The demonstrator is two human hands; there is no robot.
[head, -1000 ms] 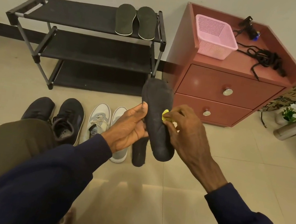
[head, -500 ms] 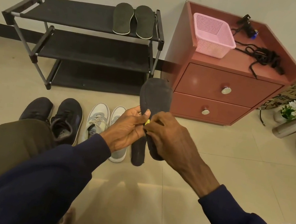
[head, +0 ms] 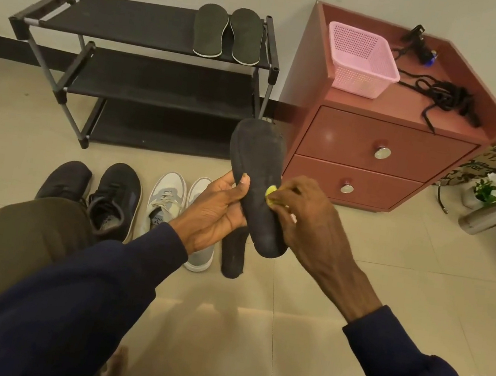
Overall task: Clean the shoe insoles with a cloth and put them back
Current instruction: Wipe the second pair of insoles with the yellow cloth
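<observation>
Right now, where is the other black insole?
Head view, centre: the other insole lies on the floor just right of the white sneakers, below the held insole.

Centre: insole (head: 255, 173), charcoal black; cloth (head: 271, 191), bright yellow. Just below: second insole (head: 232, 256), black. Lower left: sneakers (head: 115, 197), black; trainers (head: 166, 198), white with grey. Upper left: shoe rack (head: 155, 26), black with grey poles; flat insoles (head: 210, 31), dark olive, pale edges. Upper right: cabinet (head: 345, 131), reddish brown; knobs (head: 382, 152), silver; basket (head: 360, 63), pink, perforated grid. Floor (head: 388, 273), beige tiles. Sleeves (head: 80, 291), navy.
</observation>
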